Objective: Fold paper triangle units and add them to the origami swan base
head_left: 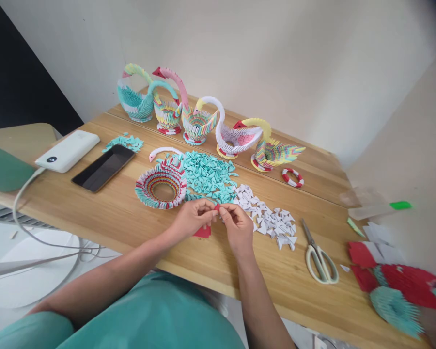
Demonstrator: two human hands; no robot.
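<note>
Between the fingertips of both hands is a small piece of red paper (217,207), partly covered by the fingers. My left hand (192,215) pinches it from one side, and my right hand (238,225) pinches it from the other. Below them, flat red paper pieces (203,231) lie on the wooden table (131,213). A round striped bowl of folded paper (141,189) sits left of my hands. Just beyond them spreads a heap of folded turquoise paper pieces (207,172), with folded white paper pieces (272,218) to the right.
Several folded-paper swans (221,128) line the table's back. A phone (103,167) and a white power bank with a cable (70,148) lie left. Right are a red-and-white paper ring (292,177), scissors (319,259), a glue bottle (378,209) and red paper (414,283).
</note>
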